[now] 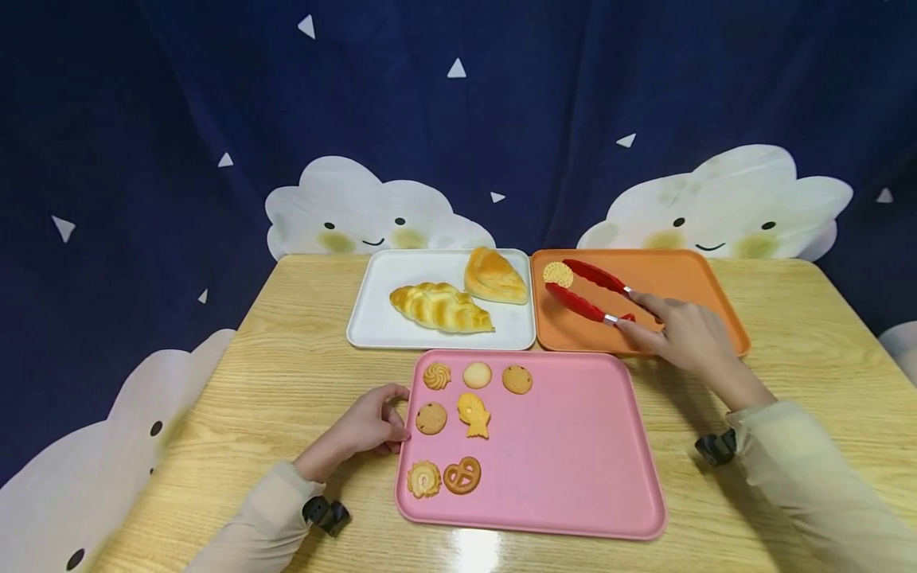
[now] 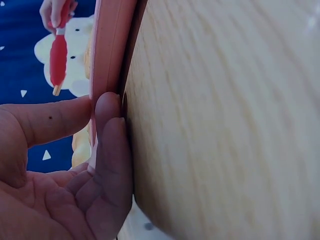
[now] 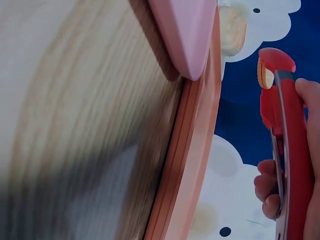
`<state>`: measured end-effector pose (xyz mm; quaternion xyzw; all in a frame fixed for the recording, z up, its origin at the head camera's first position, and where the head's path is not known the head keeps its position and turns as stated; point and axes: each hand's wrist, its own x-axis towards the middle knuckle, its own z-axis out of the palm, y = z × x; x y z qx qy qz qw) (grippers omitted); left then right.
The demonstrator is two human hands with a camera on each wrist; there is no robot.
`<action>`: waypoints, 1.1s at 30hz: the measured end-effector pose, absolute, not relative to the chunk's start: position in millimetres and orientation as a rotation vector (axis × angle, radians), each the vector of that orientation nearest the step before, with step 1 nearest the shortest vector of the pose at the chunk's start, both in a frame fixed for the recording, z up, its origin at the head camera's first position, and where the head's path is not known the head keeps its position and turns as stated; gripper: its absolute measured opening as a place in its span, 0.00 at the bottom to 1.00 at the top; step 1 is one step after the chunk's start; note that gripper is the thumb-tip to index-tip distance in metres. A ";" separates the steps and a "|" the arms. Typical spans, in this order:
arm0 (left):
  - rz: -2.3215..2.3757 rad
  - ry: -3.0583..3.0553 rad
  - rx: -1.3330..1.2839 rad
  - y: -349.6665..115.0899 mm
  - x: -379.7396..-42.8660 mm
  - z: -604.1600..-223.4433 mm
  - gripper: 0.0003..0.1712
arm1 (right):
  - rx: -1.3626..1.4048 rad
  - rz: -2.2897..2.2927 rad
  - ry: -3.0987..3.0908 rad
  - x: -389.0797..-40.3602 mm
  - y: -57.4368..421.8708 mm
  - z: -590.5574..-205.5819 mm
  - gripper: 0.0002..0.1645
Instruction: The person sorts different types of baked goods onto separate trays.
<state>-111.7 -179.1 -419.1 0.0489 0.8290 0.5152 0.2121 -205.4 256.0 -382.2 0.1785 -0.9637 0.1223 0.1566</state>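
My right hand (image 1: 684,334) grips red tongs (image 1: 583,304) above the orange tray. A round pale biscuit (image 1: 558,274) sits between the tong tips; the right wrist view shows this biscuit (image 3: 265,75) held up above the tray rim. At the pink tray's (image 1: 559,446) left edge, my left hand (image 1: 367,420) pinches the rim, thumb on top and fingers underneath, as the left wrist view shows. On that tray lie several biscuits, among them a pretzel (image 1: 462,475), a fish-shaped biscuit (image 1: 474,415) and a swirled one (image 1: 436,376), grouped on its left side.
Behind the pink tray stands a white tray (image 1: 372,318) with a braided bread (image 1: 442,308) and a folded pastry (image 1: 494,276). The orange tray (image 1: 688,274) adjoins it on the right. A dark blue curtain (image 1: 458,119) hangs behind the wooden table (image 1: 286,334).
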 end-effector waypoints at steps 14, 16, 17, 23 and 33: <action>1.432 2.311 0.139 -179.1 -111.0 -419.8 0.27 | 0.388 0.331 -2.840 -229.7 252.9 -384.7 0.41; 1.431 2.311 0.138 -179.1 -111.0 -419.8 0.27 | 0.376 0.322 -2.861 -232.8 252.8 -385.5 0.42; 1.433 2.309 0.137 -179.0 -111.2 -419.7 0.27 | 0.366 0.321 -2.872 -234.3 252.9 -385.7 0.42; 1.435 2.302 0.142 -179.1 -111.9 -420.3 0.27 | 0.337 0.332 -2.893 -242.1 251.9 -386.7 0.43; 1.427 2.299 0.127 -178.8 -112.9 -421.0 0.26 | 0.307 0.303 -2.980 -253.6 248.3 -388.7 0.48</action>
